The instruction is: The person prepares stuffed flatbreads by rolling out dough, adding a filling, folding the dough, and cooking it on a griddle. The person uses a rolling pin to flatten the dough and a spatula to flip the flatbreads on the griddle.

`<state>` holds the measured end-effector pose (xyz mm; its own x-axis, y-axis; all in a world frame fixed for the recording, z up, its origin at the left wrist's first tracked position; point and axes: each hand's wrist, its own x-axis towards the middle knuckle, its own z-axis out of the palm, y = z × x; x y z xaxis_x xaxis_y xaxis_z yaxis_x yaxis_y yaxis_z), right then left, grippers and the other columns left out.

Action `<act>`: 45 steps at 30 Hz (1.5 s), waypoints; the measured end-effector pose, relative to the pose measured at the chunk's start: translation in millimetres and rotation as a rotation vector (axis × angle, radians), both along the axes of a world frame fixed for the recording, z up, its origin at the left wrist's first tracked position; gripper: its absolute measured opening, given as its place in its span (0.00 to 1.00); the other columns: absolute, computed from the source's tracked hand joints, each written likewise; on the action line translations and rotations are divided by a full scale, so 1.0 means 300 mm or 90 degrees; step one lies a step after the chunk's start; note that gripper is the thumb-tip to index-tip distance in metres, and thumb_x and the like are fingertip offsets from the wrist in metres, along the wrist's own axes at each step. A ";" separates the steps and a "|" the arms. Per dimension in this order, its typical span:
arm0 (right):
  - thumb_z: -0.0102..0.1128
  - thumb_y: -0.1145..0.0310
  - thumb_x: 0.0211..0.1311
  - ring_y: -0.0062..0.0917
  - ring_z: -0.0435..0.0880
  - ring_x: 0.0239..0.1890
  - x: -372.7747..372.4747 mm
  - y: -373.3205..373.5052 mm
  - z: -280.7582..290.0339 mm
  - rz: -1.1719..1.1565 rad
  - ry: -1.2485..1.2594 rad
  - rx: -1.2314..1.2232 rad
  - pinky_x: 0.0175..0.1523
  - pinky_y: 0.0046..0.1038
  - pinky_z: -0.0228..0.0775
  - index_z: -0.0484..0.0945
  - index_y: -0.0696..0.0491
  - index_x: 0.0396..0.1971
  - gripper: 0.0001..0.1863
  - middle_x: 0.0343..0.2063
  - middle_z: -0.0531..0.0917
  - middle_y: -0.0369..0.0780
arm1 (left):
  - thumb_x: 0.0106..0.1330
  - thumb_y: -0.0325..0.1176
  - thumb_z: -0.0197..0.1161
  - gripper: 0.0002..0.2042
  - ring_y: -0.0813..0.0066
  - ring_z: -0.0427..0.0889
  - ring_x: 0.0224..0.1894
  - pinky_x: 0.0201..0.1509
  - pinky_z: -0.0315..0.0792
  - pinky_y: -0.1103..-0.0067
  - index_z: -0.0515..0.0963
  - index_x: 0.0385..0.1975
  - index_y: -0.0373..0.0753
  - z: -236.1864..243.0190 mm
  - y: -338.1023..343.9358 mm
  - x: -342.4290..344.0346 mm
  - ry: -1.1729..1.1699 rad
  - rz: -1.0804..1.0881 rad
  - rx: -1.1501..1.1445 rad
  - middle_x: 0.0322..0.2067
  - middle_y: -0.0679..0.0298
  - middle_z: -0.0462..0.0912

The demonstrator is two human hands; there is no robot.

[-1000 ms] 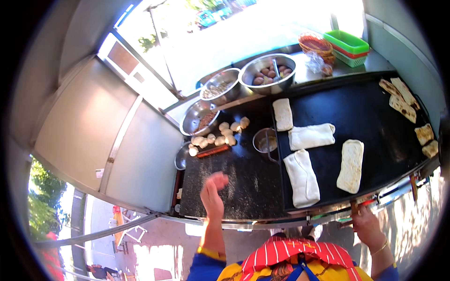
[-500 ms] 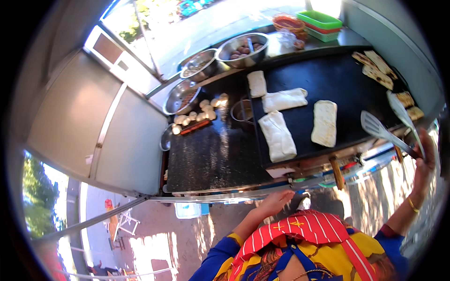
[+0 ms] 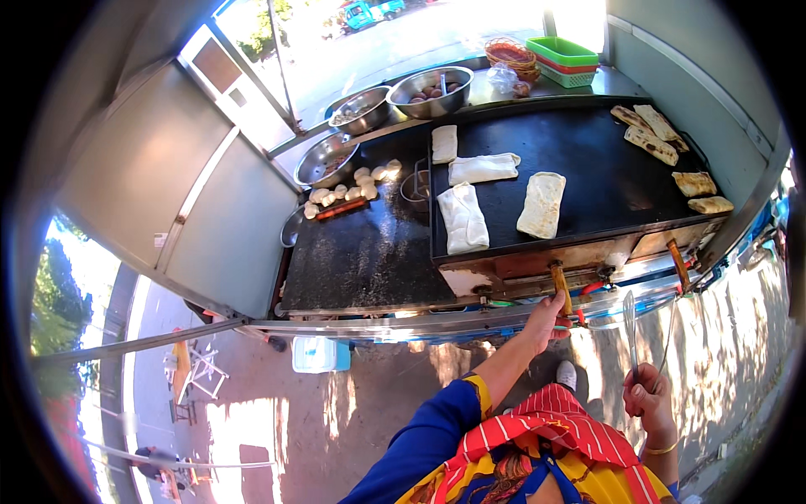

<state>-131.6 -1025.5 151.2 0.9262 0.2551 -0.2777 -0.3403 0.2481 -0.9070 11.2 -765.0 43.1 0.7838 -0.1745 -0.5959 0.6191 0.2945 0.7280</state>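
My left hand [image 3: 544,323] is closed round the lower end of a wooden handle [image 3: 559,281] that sticks out from the front of the griddle [image 3: 604,197]. Low at the right, my right hand [image 3: 649,396] grips two metal spatulas [image 3: 631,332], their blades upward and seen nearly edge-on. On the griddle lie several pale folded flatbreads, including a lightly browned one [image 3: 541,205] and a whiter one [image 3: 463,219] to its left. Browned flatbreads [image 3: 651,144] rest at the far right, with shorter pieces [image 3: 694,183] nearer the right edge.
Left of the griddle, a dark worktop [image 3: 369,269] holds dough balls [image 3: 336,196] and a red rolling pin [image 3: 342,208]. Metal bowls [image 3: 430,94] line the back, beside wicker baskets [image 3: 510,55] and a green plastic basket [image 3: 564,52]. A second wooden handle [image 3: 678,262] protrudes at right.
My left hand has gone from below the counter edge to the wooden handle. My right hand has drawn the spatulas down, away from the griddle's right side. The view has shifted.
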 end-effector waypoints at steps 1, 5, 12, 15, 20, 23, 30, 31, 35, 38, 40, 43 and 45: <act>0.69 0.50 0.60 0.12 0.67 0.14 0.018 -0.010 -0.028 0.022 -0.021 0.028 0.18 0.16 0.51 0.77 0.55 0.39 0.23 0.17 0.75 0.31 | 0.69 0.61 0.56 0.24 0.70 0.80 0.39 0.37 0.77 0.69 0.71 0.47 0.45 -0.017 0.021 -0.003 -0.005 0.017 0.013 0.39 0.66 0.77; 0.50 0.31 0.64 0.12 0.70 0.19 0.132 -0.053 -0.066 0.136 -0.095 0.114 0.23 0.15 0.53 0.77 0.56 0.50 0.39 0.22 0.77 0.33 | 0.70 0.61 0.55 0.24 0.73 0.79 0.35 0.36 0.76 0.70 0.70 0.48 0.46 -0.033 -0.024 0.021 -0.007 0.071 0.039 0.36 0.69 0.77; 0.55 0.36 0.65 0.15 0.72 0.20 0.347 -0.281 -0.065 0.291 0.015 0.055 0.24 0.16 0.57 0.77 0.56 0.53 0.36 0.25 0.80 0.36 | 0.72 0.56 0.57 0.18 0.82 0.64 0.17 0.19 0.61 0.80 0.68 0.38 0.47 -0.073 -0.154 0.030 -0.023 0.243 0.060 0.19 0.73 0.67; 0.53 0.38 0.67 0.15 0.72 0.19 0.424 -0.414 -0.122 0.268 -0.006 0.061 0.23 0.16 0.58 0.76 0.56 0.53 0.34 0.23 0.80 0.36 | 0.73 0.52 0.57 0.15 0.83 0.60 0.15 0.18 0.58 0.80 0.67 0.35 0.47 -0.012 -0.173 -0.013 -0.005 0.290 0.078 0.18 0.74 0.65; 0.50 0.40 0.70 0.13 0.71 0.17 0.501 -0.554 -0.186 0.144 -0.038 0.030 0.23 0.16 0.60 0.76 0.56 0.54 0.33 0.22 0.78 0.35 | 0.74 0.49 0.55 0.14 0.83 0.60 0.14 0.18 0.60 0.80 0.67 0.35 0.46 0.012 -0.233 -0.173 0.000 0.286 0.085 0.19 0.73 0.66; 0.51 0.39 0.69 0.14 0.69 0.16 0.490 -0.558 -0.168 0.160 -0.095 0.042 0.23 0.16 0.61 0.74 0.59 0.58 0.36 0.21 0.77 0.35 | 0.75 0.47 0.54 0.13 0.83 0.60 0.15 0.19 0.59 0.80 0.68 0.36 0.45 0.009 -0.278 -0.379 -0.008 0.290 0.103 0.19 0.72 0.66; 0.48 0.52 0.76 0.12 0.68 0.15 0.377 -0.523 -0.232 0.232 0.090 -0.033 0.20 0.15 0.55 0.76 0.55 0.41 0.19 0.19 0.77 0.33 | 0.74 0.48 0.57 0.16 0.84 0.65 0.16 0.19 0.61 0.81 0.69 0.36 0.39 -0.031 -0.360 -0.766 0.011 0.239 0.214 0.18 0.71 0.69; 0.49 0.53 0.76 0.12 0.67 0.14 0.376 -0.504 -0.228 0.257 0.085 -0.086 0.20 0.15 0.55 0.76 0.54 0.38 0.18 0.18 0.77 0.32 | 0.73 0.47 0.57 0.16 0.84 0.65 0.16 0.20 0.60 0.81 0.70 0.35 0.39 -0.046 -0.361 -0.810 0.018 0.235 0.244 0.18 0.71 0.69; 0.54 0.52 0.73 0.11 0.66 0.13 0.409 -0.383 -0.273 0.279 0.009 -0.204 0.20 0.16 0.55 0.78 0.52 0.33 0.18 0.17 0.74 0.30 | 0.72 0.46 0.58 0.16 0.83 0.69 0.18 0.22 0.63 0.80 0.72 0.36 0.37 -0.085 -0.365 -0.982 0.010 0.243 0.284 0.18 0.70 0.73; 0.56 0.49 0.71 0.12 0.65 0.15 0.466 -0.314 -0.291 0.318 -0.051 -0.278 0.21 0.17 0.55 0.80 0.53 0.38 0.20 0.16 0.71 0.29 | 0.72 0.46 0.59 0.16 0.82 0.72 0.19 0.23 0.65 0.79 0.73 0.36 0.36 -0.103 -0.373 -1.059 0.022 0.247 0.309 0.18 0.69 0.74; 0.57 0.49 0.71 0.12 0.65 0.15 0.453 -0.271 -0.309 0.328 -0.079 -0.357 0.20 0.18 0.56 0.81 0.54 0.39 0.20 0.16 0.71 0.29 | 0.71 0.46 0.59 0.17 0.81 0.73 0.19 0.24 0.66 0.78 0.73 0.36 0.35 -0.110 -0.371 -1.078 0.022 0.234 0.326 0.18 0.68 0.75; 0.59 0.49 0.69 0.14 0.66 0.15 0.438 -0.247 -0.317 0.419 -0.063 -0.344 0.19 0.20 0.56 0.82 0.55 0.43 0.22 0.16 0.72 0.30 | 0.71 0.46 0.59 0.17 0.80 0.72 0.18 0.23 0.66 0.78 0.74 0.36 0.35 -0.101 -0.372 -1.093 0.021 0.243 0.348 0.17 0.68 0.75; 0.59 0.49 0.69 0.14 0.66 0.14 0.423 -0.259 -0.311 0.471 -0.040 -0.341 0.19 0.20 0.56 0.82 0.55 0.43 0.22 0.16 0.72 0.30 | 0.71 0.46 0.59 0.17 0.80 0.72 0.18 0.23 0.66 0.78 0.74 0.35 0.35 -0.111 -0.372 -1.104 0.006 0.244 0.345 0.17 0.68 0.75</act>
<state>-4.8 -1103.1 57.9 0.5951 0.6411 -0.4846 -0.1911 -0.4728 -0.8602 -319.9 -876.5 9.9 0.7254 0.4418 -0.5279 0.5504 0.0882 0.8302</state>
